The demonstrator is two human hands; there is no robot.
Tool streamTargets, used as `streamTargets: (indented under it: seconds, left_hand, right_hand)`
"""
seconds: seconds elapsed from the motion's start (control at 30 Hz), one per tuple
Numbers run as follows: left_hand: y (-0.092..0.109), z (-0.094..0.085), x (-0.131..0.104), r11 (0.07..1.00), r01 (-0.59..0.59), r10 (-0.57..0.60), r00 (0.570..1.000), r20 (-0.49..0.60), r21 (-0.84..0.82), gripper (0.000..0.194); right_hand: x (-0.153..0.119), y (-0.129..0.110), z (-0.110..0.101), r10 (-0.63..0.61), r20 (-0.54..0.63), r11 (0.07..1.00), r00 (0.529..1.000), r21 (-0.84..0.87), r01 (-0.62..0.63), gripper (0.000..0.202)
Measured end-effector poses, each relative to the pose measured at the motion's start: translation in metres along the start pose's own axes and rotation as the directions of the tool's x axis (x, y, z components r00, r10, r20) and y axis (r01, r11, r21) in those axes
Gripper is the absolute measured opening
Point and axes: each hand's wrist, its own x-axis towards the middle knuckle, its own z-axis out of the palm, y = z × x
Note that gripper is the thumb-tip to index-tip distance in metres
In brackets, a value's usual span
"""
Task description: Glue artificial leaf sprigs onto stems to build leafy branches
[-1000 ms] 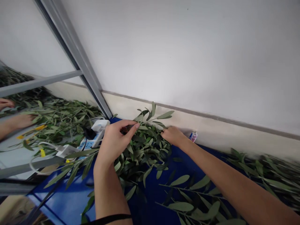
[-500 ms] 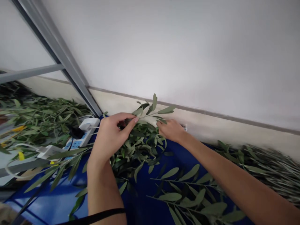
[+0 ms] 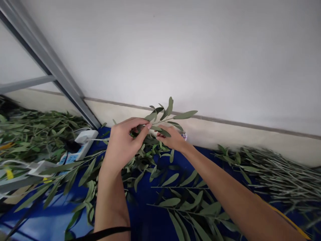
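Observation:
My left hand (image 3: pixel 127 142) pinches an olive branch (image 3: pixel 164 119) between thumb and forefinger, its grey-green leaves fanning out to the right. Just beyond those fingertips is my right hand (image 3: pixel 172 137), curled and closed behind a hanging leaf; what its fingers grip is hidden. Under both hands lies a heap of cut leaves (image 3: pixel 140 157) on the blue surface (image 3: pixel 140 214). Loose olive sprigs (image 3: pixel 185 204) are spread below my right forearm.
A white power strip (image 3: pixel 82 147) with plugs and cables stands at left, beside a leafy pile (image 3: pixel 32 134). Bare stems (image 3: pixel 281 174) are bundled at right. A white wall (image 3: pixel 188 60) closes the back, and a grey metal frame (image 3: pixel 60 77) rises at left.
The view has shifted slightly to the right. My right hand has moved left and closer to my left fingertips, while my left hand keeps its pinch on the olive branch.

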Motion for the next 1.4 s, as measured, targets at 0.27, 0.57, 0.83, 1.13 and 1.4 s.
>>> streamTargets:
  seconds: [0.27, 0.57, 0.83, 1.13, 1.4]
  left_hand:
    - [0.004, 0.0, 0.001, 0.998, -0.033, 0.03, 0.998, -0.06, -0.045, 0.014]
    - [0.041, 0.048, 0.005, 0.957, -0.179, 0.23, 0.948, 0.22, -0.229, 0.014]
    - [0.056, 0.099, -0.001, 0.941, -0.299, 0.339, 0.854, 0.394, -0.161, 0.018]
    - [0.061, 0.117, -0.002, 0.86, -0.498, 0.51, 0.827, 0.237, -0.114, 0.015]
    - [0.063, 0.119, -0.003, 0.777, -0.615, 0.621, 0.784, 0.007, -0.13, 0.016]
  right_hand:
    - [-0.051, -0.031, -0.041, 0.16, -0.039, 0.942, 0.986, 0.305, -0.141, 0.014]
    - [-0.175, -0.007, -0.111, 0.401, -0.393, 0.728, 0.828, 0.685, -0.027, 0.011]
    - [-0.206, 0.022, -0.109, 0.537, -0.592, 0.689, 0.602, 0.719, 0.092, 0.017]
    - [-0.223, 0.012, -0.131, 0.587, -0.539, 0.726, 0.605, 0.68, -0.099, 0.019]
    - [-0.227, -0.022, -0.143, 0.469, -0.499, 0.836, 0.729, 0.517, -0.184, 0.011]
